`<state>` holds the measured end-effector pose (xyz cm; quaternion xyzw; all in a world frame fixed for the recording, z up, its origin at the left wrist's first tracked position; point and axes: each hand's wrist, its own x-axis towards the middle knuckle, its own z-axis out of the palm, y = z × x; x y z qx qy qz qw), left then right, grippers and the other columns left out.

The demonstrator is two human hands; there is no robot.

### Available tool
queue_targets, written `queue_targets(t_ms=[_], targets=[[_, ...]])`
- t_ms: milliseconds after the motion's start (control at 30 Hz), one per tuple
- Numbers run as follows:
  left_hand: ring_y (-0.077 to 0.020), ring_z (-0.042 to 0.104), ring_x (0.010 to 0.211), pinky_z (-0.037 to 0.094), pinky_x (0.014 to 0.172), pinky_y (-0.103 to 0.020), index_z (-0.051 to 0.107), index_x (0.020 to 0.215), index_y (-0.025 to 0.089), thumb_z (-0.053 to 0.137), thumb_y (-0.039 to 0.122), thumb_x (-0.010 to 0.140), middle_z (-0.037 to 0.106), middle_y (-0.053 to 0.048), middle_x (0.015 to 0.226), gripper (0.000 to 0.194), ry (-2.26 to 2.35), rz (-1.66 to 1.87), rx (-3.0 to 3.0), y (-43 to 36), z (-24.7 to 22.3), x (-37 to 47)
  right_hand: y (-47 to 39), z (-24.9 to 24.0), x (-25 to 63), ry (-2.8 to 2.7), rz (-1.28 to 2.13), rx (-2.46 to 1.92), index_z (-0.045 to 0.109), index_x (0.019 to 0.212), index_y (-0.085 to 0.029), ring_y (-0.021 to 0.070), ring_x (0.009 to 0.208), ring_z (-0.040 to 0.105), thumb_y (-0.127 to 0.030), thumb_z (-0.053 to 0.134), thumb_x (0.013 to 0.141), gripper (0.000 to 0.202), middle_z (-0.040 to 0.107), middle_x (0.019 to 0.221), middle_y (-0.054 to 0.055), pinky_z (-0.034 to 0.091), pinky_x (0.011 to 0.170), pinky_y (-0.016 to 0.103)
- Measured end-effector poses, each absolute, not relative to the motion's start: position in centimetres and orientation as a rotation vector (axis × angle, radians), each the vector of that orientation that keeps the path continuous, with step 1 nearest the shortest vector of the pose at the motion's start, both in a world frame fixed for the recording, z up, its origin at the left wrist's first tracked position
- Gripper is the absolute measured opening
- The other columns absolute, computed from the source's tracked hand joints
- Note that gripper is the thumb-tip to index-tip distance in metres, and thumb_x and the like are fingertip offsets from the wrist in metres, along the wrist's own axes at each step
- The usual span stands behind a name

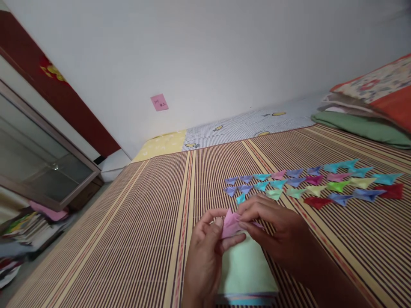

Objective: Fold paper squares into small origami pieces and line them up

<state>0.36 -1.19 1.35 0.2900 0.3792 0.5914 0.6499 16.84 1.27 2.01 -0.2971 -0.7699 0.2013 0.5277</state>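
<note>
A partly folded piece of pink paper is held between my two hands, above a stack of coloured paper sheets with pale green on top. My left hand grips its left side between thumb and fingers. On the right side, my right hand pinches the paper with thumb and fingertips, hiding part of it. Beyond my hands lie rows of small folded paper shapes in blue, purple, pink, green, yellow and red, on a striped mat.
Pillows and folded bedding are piled at the far right. A patterned cloth runs along the white wall, where a pink note is stuck. On the left stand a glass-doored cabinet and a pile of books, below the mat's edge.
</note>
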Motion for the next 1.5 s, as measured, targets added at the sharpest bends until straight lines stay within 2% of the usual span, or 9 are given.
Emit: queue_targets(t_ms=[100,300,567,833,1000,1167,1333,1500], targets=[[-0.0128,0.067,0.065,0.062,0.069,-0.028,0.072,0.085,0.015,0.09,0.034,0.072,0.069,0.0,0.07,0.029,0.878,1.311,0.676,-1.0,1.4,-0.2,1.2,2.0,17.0,-1.851,0.495,-0.702,0.063,0.084,-0.022,0.0169,0.086,0.065,-0.011,0.061,0.096,0.016,0.069,0.085,0.0,0.049,0.079,0.031],[-0.0092,0.059,0.053,0.054,0.059,-0.021,0.071,0.067,0.012,0.09,0.039,0.071,0.068,-0.001,0.059,0.033,0.928,1.231,0.801,-0.8,1.0,-0.7,0.9,2.3,17.2,-1.891,0.519,-0.727,0.066,0.085,-0.023,0.0171,0.084,0.066,-0.013,0.06,0.096,0.016,0.07,0.084,0.0,0.05,0.074,0.029],[-0.01,0.058,0.053,0.046,0.056,-0.02,0.074,0.07,0.013,0.085,0.037,0.078,0.069,-0.003,0.06,0.028,0.932,1.217,0.842,-0.9,1.2,-0.7,1.0,2.3,17.0,-1.926,0.509,-0.724,0.066,0.085,-0.022,0.0176,0.082,0.065,-0.017,0.058,0.098,0.017,0.07,0.082,0.0,0.049,0.073,0.031],[-0.0107,0.057,0.057,0.045,0.059,-0.02,0.076,0.076,0.012,0.082,0.037,0.081,0.067,-0.002,0.059,0.026,0.899,1.207,0.871,-1.2,1.1,-0.9,0.8,2.3,16.9,-1.947,0.535,-0.736,0.065,0.083,-0.021,0.0172,0.079,0.064,-0.017,0.057,0.099,0.018,0.069,0.081,0.001,0.05,0.07,0.03],[-0.0093,0.051,0.055,0.04,0.056,-0.02,0.075,0.074,0.011,0.081,0.038,0.081,0.063,-0.001,0.059,0.028,0.936,1.216,0.889,-1.1,0.7,-1.1,0.8,2.3,16.9,-1.983,0.49,-0.753,0.066,0.083,-0.021,0.0189,0.078,0.064,-0.018,0.055,0.099,0.019,0.069,0.08,0.002,0.05,0.069,0.032],[-0.0075,0.047,0.051,0.034,0.053,-0.019,0.073,0.068,0.012,0.084,0.037,0.078,0.061,0.001,0.056,0.029,0.941,1.212,0.898,-0.8,0.5,-1.5,0.8,2.3,16.9,-2.008,0.516,-0.736,0.067,0.085,-0.023,0.0189,0.077,0.065,-0.018,0.053,0.101,0.021,0.07,0.08,0.002,0.05,0.069,0.032],[-0.0071,0.047,0.049,0.034,0.051,-0.019,0.075,0.066,0.013,0.088,0.035,0.071,0.062,0.0,0.055,0.026,0.912,1.165,0.84,-0.7,0.7,-1.7,0.5,2.0,16.9,-2.034,0.558,-0.746,0.064,0.086,-0.023,0.0181,0.077,0.065,-0.017,0.054,0.1,0.019,0.069,0.08,0.001,0.049,0.069,0.031],[-0.0069,0.042,0.05,0.032,0.051,-0.019,0.076,0.064,0.012,0.085,0.037,0.072,0.057,0.001,0.053,0.028,0.983,1.177,0.903,-0.9,1.0,-1.7,0.4,1.9,16.6,-2.071,0.511,-0.741,0.06,0.085,-0.022,0.0182,0.078,0.061,-0.014,0.05,0.101,0.02,0.065,0.081,0.002,0.047,0.069,0.031]])
